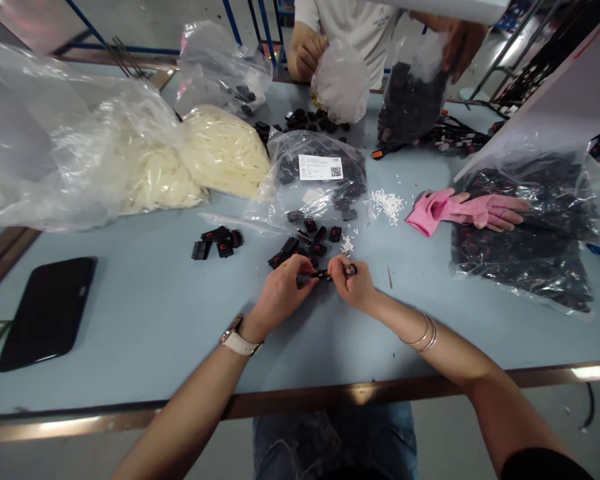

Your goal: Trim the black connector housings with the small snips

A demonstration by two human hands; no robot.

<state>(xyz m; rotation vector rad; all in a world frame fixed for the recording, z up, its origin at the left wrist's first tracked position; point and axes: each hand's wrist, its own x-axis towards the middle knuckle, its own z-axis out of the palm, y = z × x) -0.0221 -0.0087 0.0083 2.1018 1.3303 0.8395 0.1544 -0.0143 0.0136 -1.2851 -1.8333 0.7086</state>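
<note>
Over the middle of the table, my left hand (286,288) pinches a small black connector housing, mostly hidden by the fingers. Close beside it, my right hand (354,285) is closed around a slim black tool (351,270) with a rounded end; its exact kind does not show. The tool's thin tip points toward the left fingers. Just beyond both hands lies a loose pile of black connector housings (319,248), some with red marks. Small white pins (347,245) are scattered by the right hand. A separate group of black housings (225,248) lies to the left.
A labelled clear bag (321,167) of black parts stands behind the pile. Bags of cream-coloured pieces (225,150) are at left, a black tablet (50,310) nearer. Pink gloves (467,210) rest on a dark-filled bag (523,267). Opposite, a co-worker's hands (307,55) handle bags.
</note>
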